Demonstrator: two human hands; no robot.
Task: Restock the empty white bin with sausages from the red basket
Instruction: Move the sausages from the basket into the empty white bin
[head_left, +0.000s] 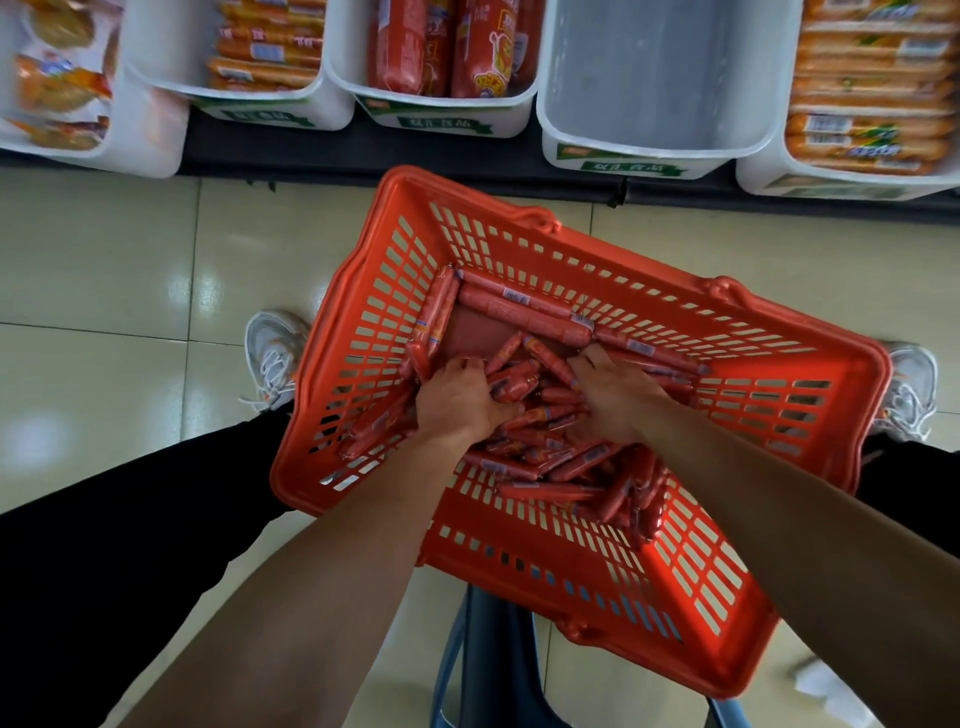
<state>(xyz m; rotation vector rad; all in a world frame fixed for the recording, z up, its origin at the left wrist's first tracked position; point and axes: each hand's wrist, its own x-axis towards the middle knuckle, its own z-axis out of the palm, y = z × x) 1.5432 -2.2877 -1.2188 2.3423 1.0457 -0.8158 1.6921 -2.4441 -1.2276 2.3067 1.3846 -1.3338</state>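
The red basket (779, 374) sits below me, tilted, with many small red sausages (524, 312) piled on its floor. Both my hands are down in the pile. My left hand (460, 400) has its fingers curled into the sausages at the middle left, and my right hand (615, 392) curls round sausages at the middle right. A heap of sausages lies between the two hands. The empty white bin (644, 150) stands on the shelf beyond the basket, upper right of centre, with nothing inside.
Other white bins line the shelf: one with large red sausages (441, 111), one with orange packs (270, 104) to the left, one with orange packs (852, 179) at far right. The basket rests on a blue-grey stool (493, 649). My shoes stand on the tiled floor.
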